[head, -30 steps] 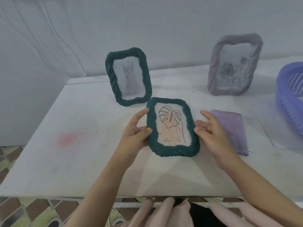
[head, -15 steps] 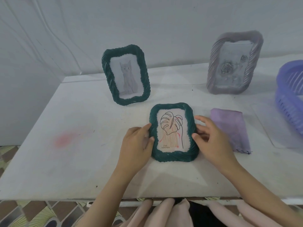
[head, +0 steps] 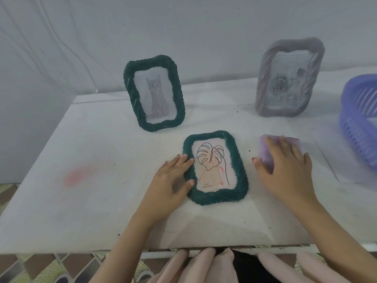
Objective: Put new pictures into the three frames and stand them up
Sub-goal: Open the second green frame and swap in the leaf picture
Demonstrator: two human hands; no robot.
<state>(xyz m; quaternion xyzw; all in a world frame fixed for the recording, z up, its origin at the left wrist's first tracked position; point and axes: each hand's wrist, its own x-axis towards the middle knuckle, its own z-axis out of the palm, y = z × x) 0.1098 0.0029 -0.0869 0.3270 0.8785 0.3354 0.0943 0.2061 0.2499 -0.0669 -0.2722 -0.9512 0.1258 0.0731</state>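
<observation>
A dark green frame with a leaf drawing (head: 216,168) lies flat, face up, on the white table (head: 91,201). My left hand (head: 171,180) rests against its left edge, fingers spread. My right hand (head: 285,168) lies flat on a folded purple cloth (head: 267,152) to the frame's right. A second green frame with a grey cat picture (head: 155,92) stands upright behind. A grey-lilac frame with a rose picture (head: 287,78) stands at the back right.
A purple plastic basket (head: 359,117) sits at the right edge of the table. A pink stain (head: 77,176) marks the table's left part. A white sheet hangs as a wall behind. The table's front edge is close to my body.
The leaf frame was held tilted above the table, then laid down flat. My right hand has left the frame and moved right onto the purple cloth.
</observation>
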